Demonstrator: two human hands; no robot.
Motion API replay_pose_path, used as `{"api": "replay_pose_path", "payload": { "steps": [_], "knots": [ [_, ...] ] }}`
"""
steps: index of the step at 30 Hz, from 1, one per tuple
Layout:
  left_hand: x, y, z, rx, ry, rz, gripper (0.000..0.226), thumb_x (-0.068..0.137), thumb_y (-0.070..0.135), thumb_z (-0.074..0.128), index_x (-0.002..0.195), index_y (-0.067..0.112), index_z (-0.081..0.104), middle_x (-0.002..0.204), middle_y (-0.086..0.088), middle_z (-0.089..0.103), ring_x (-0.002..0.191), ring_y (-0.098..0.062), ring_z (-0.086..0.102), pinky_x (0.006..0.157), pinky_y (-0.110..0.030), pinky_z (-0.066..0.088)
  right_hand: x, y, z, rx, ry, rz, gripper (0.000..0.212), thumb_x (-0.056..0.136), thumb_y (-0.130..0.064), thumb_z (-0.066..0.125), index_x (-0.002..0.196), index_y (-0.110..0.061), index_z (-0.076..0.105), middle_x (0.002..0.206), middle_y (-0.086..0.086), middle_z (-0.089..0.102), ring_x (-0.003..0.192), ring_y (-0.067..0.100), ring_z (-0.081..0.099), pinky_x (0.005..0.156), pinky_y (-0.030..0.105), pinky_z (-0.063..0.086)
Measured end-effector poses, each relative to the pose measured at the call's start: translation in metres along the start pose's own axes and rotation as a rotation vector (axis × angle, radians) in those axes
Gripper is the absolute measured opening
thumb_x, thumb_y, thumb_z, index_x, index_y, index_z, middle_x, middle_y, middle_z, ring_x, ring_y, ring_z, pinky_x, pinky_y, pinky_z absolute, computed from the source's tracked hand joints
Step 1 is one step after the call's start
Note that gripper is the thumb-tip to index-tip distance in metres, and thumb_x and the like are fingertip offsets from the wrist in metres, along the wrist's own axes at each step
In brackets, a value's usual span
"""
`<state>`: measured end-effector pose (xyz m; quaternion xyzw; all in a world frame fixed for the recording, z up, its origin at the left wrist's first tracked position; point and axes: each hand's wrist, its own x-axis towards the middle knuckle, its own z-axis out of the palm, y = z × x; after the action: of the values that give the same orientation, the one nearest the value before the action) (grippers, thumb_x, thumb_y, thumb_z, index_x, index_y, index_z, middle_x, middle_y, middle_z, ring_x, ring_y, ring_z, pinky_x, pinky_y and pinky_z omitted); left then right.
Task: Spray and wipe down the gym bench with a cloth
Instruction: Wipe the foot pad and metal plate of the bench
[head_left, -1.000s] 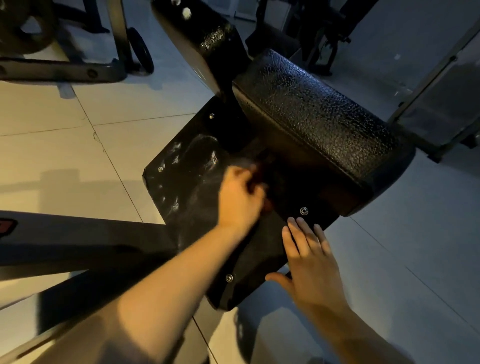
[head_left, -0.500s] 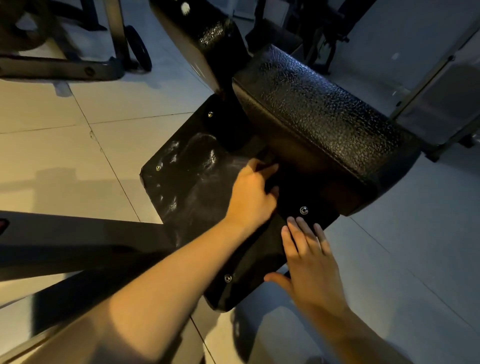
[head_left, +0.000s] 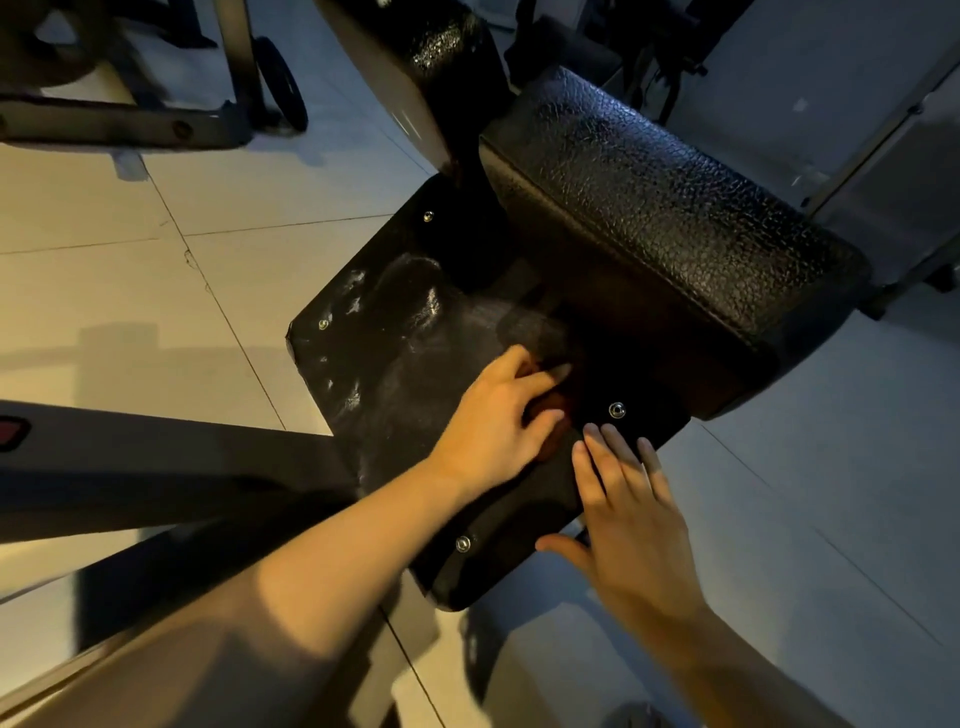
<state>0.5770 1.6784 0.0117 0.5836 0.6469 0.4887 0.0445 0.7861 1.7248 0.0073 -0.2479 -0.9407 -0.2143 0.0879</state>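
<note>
Gripping hand: the left hand (head_left: 498, 421) reaches in from the lower left. Its fingers are curled down around a bunched cloth (head_left: 555, 415), clamping it against a flat black panel (head_left: 395, 374).
Cloth: it is mostly hidden under the fingers. The bit that shows looks reddish-brown, though the dim light makes the colour uncertain. It sits near the right side of the panel, just left of a metal stud (head_left: 616, 410).
Bracing hand: the right hand (head_left: 628, 514) lies flat and holds nothing, with its fingers straight and close together. The fingertips rest on the panel just below the stud, and the thumb is spread out along the panel's near edge.
Bench: the gym bench (head_left: 649, 218) shows a black, pebble-textured seat cushion filling the upper right. A second tilted pad (head_left: 447, 47) rises behind it at top centre.
Panel: glossy and dark, it lies beneath the seat cushion and extends toward the lower left, with small studs near its corners. Whitish smears (head_left: 358, 306) streak its far-left part.
Hands together: the two hands are just beside each other, not touching.
Floor: a pale tiled floor (head_left: 130, 291) surrounds the bench.
Frame: a dark metal beam (head_left: 156, 467) runs from the left edge to the panel. More equipment with a small wheel (head_left: 280, 88) stands at top left.
</note>
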Motion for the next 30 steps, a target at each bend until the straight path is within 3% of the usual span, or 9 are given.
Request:
{"api": "replay_pose_path", "payload": {
  "steps": [2, 7, 9, 13, 15, 22, 24, 28, 30],
  "knots": [
    [-0.017, -0.02, -0.009, 0.058, 0.037, -0.044, 0.047, 0.095, 0.031, 0.07, 0.14, 0.018, 0.062, 0.124, -0.001, 0.053, 0.111, -0.018, 0.057, 0.1, -0.034, 0.048, -0.002, 0.0, 0.002, 0.026, 0.033, -0.016, 0.097, 0.087, -0.075, 0.049, 0.146, 0.003, 0.049, 0.155, 0.02, 0.044, 0.149, 0.035, 0.033, 0.124, 0.053, 0.019],
    [-0.047, -0.067, -0.021, 0.001, 0.345, -0.75, 0.048, 0.097, 0.037, 0.066, 0.143, 0.023, 0.059, 0.122, -0.002, 0.058, 0.111, -0.016, 0.058, 0.103, -0.033, 0.046, 0.005, -0.005, -0.003, -0.01, -0.137, 0.051, 0.103, 0.083, -0.083, 0.035, 0.147, -0.004, 0.048, 0.156, 0.017, 0.043, 0.15, 0.032, 0.031, 0.125, 0.049, 0.012],
    [-0.049, -0.049, -0.014, -0.04, 0.392, -0.853, 0.049, 0.097, 0.036, 0.066, 0.143, 0.021, 0.059, 0.126, -0.004, 0.059, 0.118, -0.022, 0.06, 0.108, -0.037, 0.046, 0.005, -0.006, -0.005, -0.017, -0.164, 0.064, 0.104, 0.083, -0.083, 0.032, 0.147, -0.004, 0.048, 0.156, 0.017, 0.044, 0.15, 0.031, 0.031, 0.124, 0.051, 0.014],
    [-0.048, 0.027, 0.015, -0.02, 0.204, -0.444, 0.052, 0.097, 0.035, 0.067, 0.146, 0.021, 0.056, 0.129, 0.001, 0.05, 0.116, -0.013, 0.051, 0.102, -0.026, 0.041, 0.005, -0.005, -0.006, -0.02, -0.176, 0.056, 0.103, 0.085, -0.082, 0.032, 0.15, -0.003, 0.044, 0.157, 0.018, 0.041, 0.152, 0.028, 0.023, 0.125, 0.051, 0.013],
    [-0.051, 0.017, 0.016, 0.07, 0.154, -0.308, 0.052, 0.098, 0.036, 0.064, 0.147, 0.02, 0.055, 0.13, 0.0, 0.05, 0.117, -0.015, 0.052, 0.102, -0.028, 0.044, 0.005, -0.005, -0.006, -0.016, -0.182, 0.054, 0.103, 0.084, -0.082, 0.032, 0.15, -0.003, 0.044, 0.157, 0.018, 0.041, 0.151, 0.029, 0.026, 0.125, 0.05, 0.012],
    [-0.08, -0.041, -0.014, 0.015, 0.388, -0.953, 0.052, 0.1, 0.03, 0.063, 0.149, 0.02, 0.05, 0.137, -0.008, 0.05, 0.127, -0.028, 0.055, 0.112, -0.037, 0.04, 0.005, -0.006, -0.006, -0.012, -0.235, 0.074, 0.105, 0.083, -0.084, 0.026, 0.151, -0.006, 0.043, 0.159, 0.016, 0.04, 0.152, 0.03, 0.026, 0.125, 0.048, 0.009],
    [-0.068, -0.015, -0.004, -0.06, 0.366, -0.867, 0.055, 0.098, 0.031, 0.066, 0.149, 0.02, 0.049, 0.137, -0.005, 0.047, 0.125, -0.023, 0.054, 0.111, -0.034, 0.04, 0.006, -0.005, -0.005, -0.016, -0.233, 0.068, 0.106, 0.083, -0.084, 0.025, 0.152, -0.006, 0.043, 0.16, 0.016, 0.039, 0.152, 0.03, 0.025, 0.125, 0.049, 0.01],
    [-0.055, 0.015, 0.013, -0.007, 0.163, -0.351, 0.055, 0.095, 0.029, 0.069, 0.147, 0.02, 0.054, 0.132, -0.002, 0.049, 0.119, -0.018, 0.054, 0.106, -0.032, 0.045, 0.006, -0.007, -0.008, -0.017, -0.217, 0.057, 0.105, 0.084, -0.083, 0.027, 0.151, -0.004, 0.043, 0.158, 0.017, 0.041, 0.151, 0.031, 0.03, 0.124, 0.052, 0.018],
    [-0.056, -0.007, 0.005, 0.044, 0.2, -0.388, 0.054, 0.097, 0.031, 0.066, 0.148, 0.02, 0.053, 0.132, -0.004, 0.049, 0.12, -0.02, 0.054, 0.106, -0.033, 0.045, 0.006, -0.007, -0.009, -0.015, -0.224, 0.064, 0.106, 0.084, -0.084, 0.025, 0.151, -0.004, 0.042, 0.158, 0.017, 0.041, 0.151, 0.032, 0.031, 0.124, 0.052, 0.019]
  ]
}}
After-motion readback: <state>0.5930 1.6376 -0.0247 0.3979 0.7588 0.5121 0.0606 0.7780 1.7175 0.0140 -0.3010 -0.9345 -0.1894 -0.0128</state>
